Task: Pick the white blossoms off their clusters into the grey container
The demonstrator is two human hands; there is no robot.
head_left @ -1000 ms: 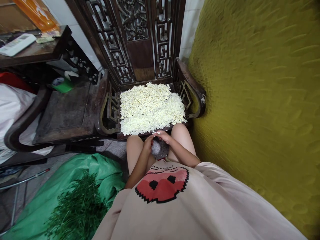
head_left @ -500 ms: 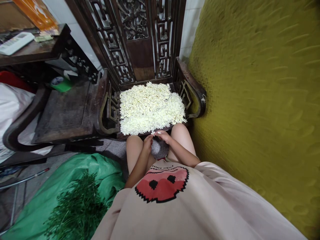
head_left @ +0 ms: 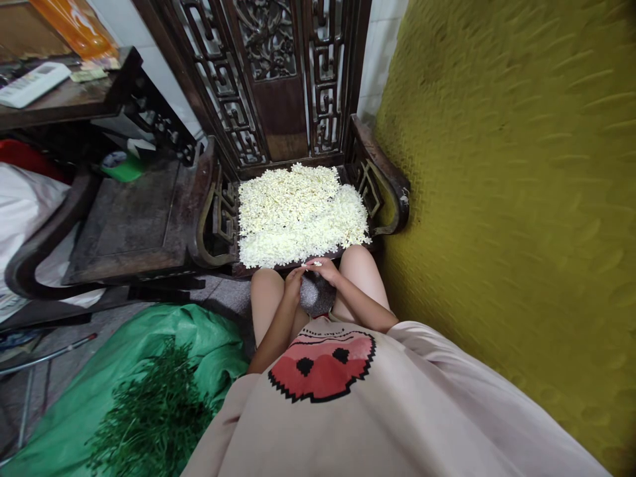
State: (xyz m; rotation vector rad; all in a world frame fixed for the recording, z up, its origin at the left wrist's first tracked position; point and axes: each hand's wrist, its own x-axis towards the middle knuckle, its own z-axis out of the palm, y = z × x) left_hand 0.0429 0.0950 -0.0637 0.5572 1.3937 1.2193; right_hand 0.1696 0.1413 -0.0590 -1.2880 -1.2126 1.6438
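My left hand is closed in a pinch between my knees, its fingertips meeting those of my right hand. What it grips is too small to make out. A small white flower shows where the fingertips of both hands come together. My right hand is closed with its fingers pressed together, and another white flower shows at its fingers. Just beyond both hands, a thick layer of loose white flowers covers the seat of a dark carved wooden chair.
Close on the right rises a yellow-green textured surface. Beside my left leg lies a green sack with leafy green stems on it. Further left is another wooden chair with a roll of green tape.
The flower between my fingertips shows less of its petals now. My hands have barely shifted, and the flowers on the seat look the same.
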